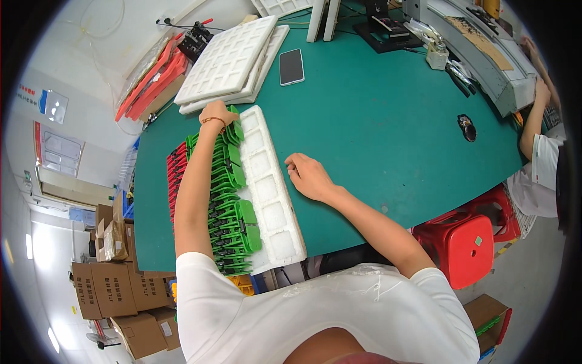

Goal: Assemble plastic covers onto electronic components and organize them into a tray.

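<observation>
A long row of green plastic pieces with black parts stands packed side by side on the left of the table. My left hand reaches to the far end of this row, its fingers closed around a green plastic piece. A similar red row lies to the left, partly hidden by my left forearm. Along the green row's right side lies a white foam tray with square hollows. To the right of the tray, my right hand rests on the table, fingers loosely bent and holding nothing.
Stacked white foam trays lie beyond my left hand, near a phone. Grey equipment and pliers occupy the far right, beside another person's arm. A red stool stands by the near right edge of the green table.
</observation>
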Available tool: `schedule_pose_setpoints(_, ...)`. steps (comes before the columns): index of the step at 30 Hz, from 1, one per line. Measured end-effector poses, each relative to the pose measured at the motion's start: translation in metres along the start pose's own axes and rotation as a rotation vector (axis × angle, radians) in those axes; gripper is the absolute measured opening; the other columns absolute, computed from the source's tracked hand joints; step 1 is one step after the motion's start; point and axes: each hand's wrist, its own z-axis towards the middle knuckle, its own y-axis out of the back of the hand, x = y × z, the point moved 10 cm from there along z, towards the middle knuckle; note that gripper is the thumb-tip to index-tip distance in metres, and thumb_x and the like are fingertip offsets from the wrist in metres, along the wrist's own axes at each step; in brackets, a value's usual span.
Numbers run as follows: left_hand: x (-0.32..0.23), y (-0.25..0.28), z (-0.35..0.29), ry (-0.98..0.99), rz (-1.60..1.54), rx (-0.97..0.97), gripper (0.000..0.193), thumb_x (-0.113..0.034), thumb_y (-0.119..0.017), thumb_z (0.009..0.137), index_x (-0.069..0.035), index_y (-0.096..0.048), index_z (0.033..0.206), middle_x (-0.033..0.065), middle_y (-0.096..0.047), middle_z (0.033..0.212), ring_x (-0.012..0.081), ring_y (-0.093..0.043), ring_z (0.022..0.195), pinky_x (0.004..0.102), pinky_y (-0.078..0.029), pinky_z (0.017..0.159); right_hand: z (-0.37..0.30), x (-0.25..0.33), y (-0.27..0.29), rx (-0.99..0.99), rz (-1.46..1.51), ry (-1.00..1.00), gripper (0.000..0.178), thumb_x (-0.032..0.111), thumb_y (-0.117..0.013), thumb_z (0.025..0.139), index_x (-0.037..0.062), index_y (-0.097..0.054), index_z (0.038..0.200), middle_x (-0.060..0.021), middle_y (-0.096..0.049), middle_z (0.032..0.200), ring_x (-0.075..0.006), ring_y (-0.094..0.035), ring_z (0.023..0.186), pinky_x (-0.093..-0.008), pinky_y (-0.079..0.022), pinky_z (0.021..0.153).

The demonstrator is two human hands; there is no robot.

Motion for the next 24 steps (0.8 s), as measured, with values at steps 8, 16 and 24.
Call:
schedule_pose_setpoints(8, -0.011, 0.001, 0.006, -0.07, -0.093, 0.011, 0.055, -0.04, -0.073, 0.057, 0.006, -0.066, 0.088, 0.0219, -0.065, 0.092, 0.0309, -0.065, 0.084, 0.0362, -0.051, 0.076, 0.0, 0.001, -0.001, 0.001, 0.014, 0.008, 0.021, 0.003, -0.047, 0.08, -0.0044, -0.052, 0.099, -0.0176, -0.058, 0.091, -0.0294, -0.059, 0.081, -0.0379, -0.047, 0.074)
schedule_pose_setpoints(16, -0.003, -0.012, 0.018, -0.065, -0.151, 0.06, 0.06, -0.043, -0.071, 0.055, 0.007, -0.066, 0.086, 0.0221, -0.065, 0.088, 0.0298, -0.065, 0.08, 0.0348, -0.051, 0.074, 0.001, 0.003, -0.001, -0.012, 0.005, 0.023, 0.02, 0.002, -0.048, 0.08, -0.0042, -0.052, 0.099, -0.017, -0.058, 0.089, -0.0293, -0.059, 0.08, -0.0384, -0.047, 0.073)
schedule_pose_setpoints(24, 0.007, -0.019, 0.015, -0.015, -0.2, 0.095, 0.063, -0.046, -0.071, 0.055, 0.009, -0.066, 0.086, 0.0225, -0.065, 0.087, 0.0292, -0.065, 0.082, 0.0347, -0.051, 0.076, -0.003, 0.003, -0.003, -0.006, -0.002, 0.023, 0.02, 0.002, -0.048, 0.08, -0.0038, -0.052, 0.099, -0.0165, -0.057, 0.089, -0.0295, -0.058, 0.079, -0.0383, -0.047, 0.073)
